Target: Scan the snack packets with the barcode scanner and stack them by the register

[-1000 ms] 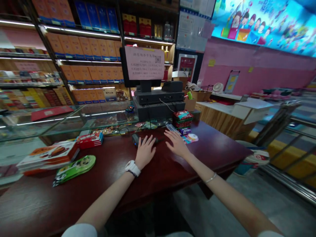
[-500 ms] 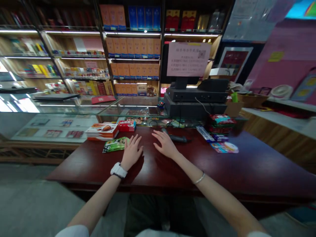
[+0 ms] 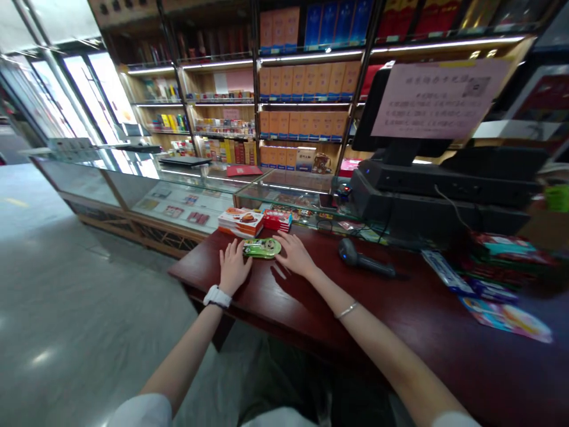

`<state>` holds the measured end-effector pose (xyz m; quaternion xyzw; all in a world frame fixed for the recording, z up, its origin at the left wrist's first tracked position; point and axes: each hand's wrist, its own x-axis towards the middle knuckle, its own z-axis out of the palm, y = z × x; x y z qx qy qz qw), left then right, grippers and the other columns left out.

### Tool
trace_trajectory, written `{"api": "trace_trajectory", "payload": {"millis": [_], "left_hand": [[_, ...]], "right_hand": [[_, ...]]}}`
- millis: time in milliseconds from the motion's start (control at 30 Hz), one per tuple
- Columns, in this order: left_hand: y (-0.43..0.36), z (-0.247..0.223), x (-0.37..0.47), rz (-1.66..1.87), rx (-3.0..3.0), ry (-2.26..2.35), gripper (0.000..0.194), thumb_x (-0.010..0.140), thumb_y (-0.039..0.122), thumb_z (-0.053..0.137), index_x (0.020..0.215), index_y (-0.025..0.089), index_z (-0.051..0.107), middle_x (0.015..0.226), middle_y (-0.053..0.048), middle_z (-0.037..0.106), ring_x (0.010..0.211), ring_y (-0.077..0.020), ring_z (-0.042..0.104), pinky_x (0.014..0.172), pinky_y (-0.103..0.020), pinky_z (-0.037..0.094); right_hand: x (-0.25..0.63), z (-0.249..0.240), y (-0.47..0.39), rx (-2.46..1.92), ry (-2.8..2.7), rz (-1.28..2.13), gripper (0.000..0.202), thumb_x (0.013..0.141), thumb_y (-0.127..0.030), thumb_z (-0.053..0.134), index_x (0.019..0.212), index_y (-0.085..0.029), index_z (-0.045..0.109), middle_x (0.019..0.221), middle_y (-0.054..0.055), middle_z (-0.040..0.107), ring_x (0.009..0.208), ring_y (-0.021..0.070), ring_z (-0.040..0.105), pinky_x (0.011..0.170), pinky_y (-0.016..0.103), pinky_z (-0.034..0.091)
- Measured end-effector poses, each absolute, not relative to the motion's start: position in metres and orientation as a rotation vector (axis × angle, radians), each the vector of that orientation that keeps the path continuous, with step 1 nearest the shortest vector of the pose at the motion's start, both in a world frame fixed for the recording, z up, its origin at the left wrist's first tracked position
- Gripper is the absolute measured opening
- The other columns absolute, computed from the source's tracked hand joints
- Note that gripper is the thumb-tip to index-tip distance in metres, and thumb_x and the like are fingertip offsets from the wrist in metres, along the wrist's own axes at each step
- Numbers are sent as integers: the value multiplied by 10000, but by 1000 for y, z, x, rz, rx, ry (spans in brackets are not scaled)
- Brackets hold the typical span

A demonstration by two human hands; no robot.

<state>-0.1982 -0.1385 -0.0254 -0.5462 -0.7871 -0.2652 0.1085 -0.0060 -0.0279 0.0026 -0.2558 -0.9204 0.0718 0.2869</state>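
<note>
A green snack packet (image 3: 262, 248) with a cartoon figure lies on the dark red desk (image 3: 306, 320), between my two hands. At the packet's left end is my left hand (image 3: 233, 267), fingers spread, its thumb close to the packet's edge. My right hand (image 3: 295, 254) hovers by the right end with its fingers apart, the fingertips at or near the packet; I cannot tell if they touch. Just behind the packet sit a stack of orange-and-white boxes (image 3: 240, 223) and some red boxes (image 3: 277, 220). Right of my right hand rests a black barcode scanner (image 3: 362, 258).
A black till (image 3: 435, 190) with a screen and a pink paper sign (image 3: 438, 101) stands at the back right. Several colourful packets (image 3: 502, 296) lie at the right. A glass display counter (image 3: 186, 201) and stocked shelves (image 3: 306, 124) stand behind.
My view has turned left. My right hand has moved left to the green packet's right end. My left hand no longer overlaps the packet and is now at its left end.
</note>
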Motion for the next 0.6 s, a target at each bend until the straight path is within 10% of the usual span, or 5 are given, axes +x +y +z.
{"api": "trace_trajectory", "payload": {"millis": [600], "left_hand": [[-143, -32, -203, -715, -1676, -2384, 525, 907, 258, 484, 1416, 138, 442, 1393, -128, 566, 1367, -307, 437, 1186, -538, 247]], "right_hand": [[-28, -65, 18, -676, -2351, 506, 662, 792, -427, 704, 1362, -166, 492, 1381, 171, 549, 1292, 293, 513, 1090, 495, 396]]}}
